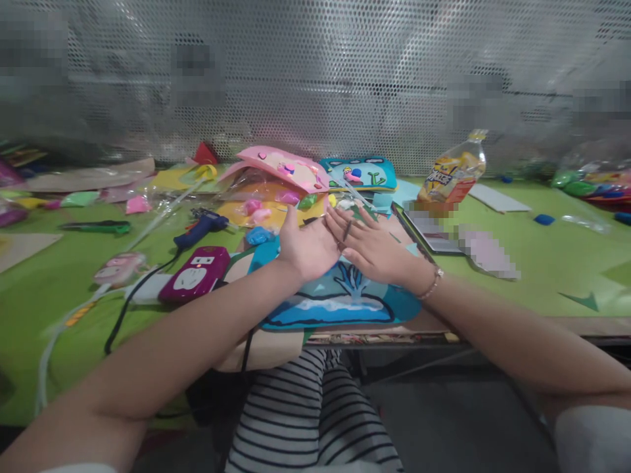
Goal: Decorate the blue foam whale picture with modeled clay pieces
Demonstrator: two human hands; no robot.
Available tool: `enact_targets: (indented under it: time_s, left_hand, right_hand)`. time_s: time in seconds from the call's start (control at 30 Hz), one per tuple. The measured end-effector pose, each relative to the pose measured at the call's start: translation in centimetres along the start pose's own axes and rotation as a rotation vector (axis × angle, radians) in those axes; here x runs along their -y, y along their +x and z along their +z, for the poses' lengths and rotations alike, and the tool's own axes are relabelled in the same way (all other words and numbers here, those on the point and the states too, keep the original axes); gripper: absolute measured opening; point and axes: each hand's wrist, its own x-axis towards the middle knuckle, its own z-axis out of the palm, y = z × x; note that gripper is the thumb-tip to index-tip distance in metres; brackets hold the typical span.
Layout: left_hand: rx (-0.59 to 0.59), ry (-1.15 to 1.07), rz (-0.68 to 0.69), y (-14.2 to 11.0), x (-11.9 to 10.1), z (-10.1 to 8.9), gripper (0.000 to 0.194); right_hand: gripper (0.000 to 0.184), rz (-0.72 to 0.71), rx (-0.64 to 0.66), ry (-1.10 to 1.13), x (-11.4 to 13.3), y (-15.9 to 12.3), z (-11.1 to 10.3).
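Note:
My left hand is palm up with its fingers stretched out. Across its fingers lies my right hand, palm down and flat, wearing a thin bracelet. A small dark strip shows among the right fingers; whether it is a piece of clay or a gap, I cannot tell. Below both hands is a blue picture board with a dark-outlined blue and white shape and a branching blue form. A lump of blue clay sits just beyond its left corner.
On the green table are a blue glue gun, a purple power socket, a green-handled tool and several bagged clay lumps. Pink and blue decorated pieces stand behind. A plastic bottle and a dark-edged tablet-like object are right.

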Motion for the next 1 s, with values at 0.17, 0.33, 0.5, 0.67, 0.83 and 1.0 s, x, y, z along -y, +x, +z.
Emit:
enact_targets:
  time_s: [0.17,0.33,0.5,0.67,0.83,1.0]
  left_hand:
    - [0.058,0.007,-0.039,0.1,0.1,-0.5,0.084]
    - [0.044,0.041,-0.095,0.0,0.3,-0.7,0.086]
    - [-0.028,0.015,-0.062,-0.1,0.4,-0.5,0.072]
    - [-0.072,0.036,-0.009,0.2,0.2,-0.7,0.079]
    - [-0.107,0.039,-0.020,0.2,0.0,-0.7,0.083]
    - [-0.131,0.011,-0.014,-0.1,0.2,-0.2,0.087]
  right_hand:
    - [0.063,0.032,0.029,0.015,0.6,0.2,0.4]
    - [0.062,0.040,0.063,-0.008,0.7,0.4,0.4]
    - [0.066,-0.027,0.037,-0.044,0.7,0.5,-0.2]
    - [0.057,-0.050,0.026,-0.042,1.1,0.4,-0.9]
    - [0.038,-0.033,-0.096,0.023,1.1,0.5,-1.9]
    - [0.031,0.069,-0.246,0.077,0.5,0.6,-2.2]
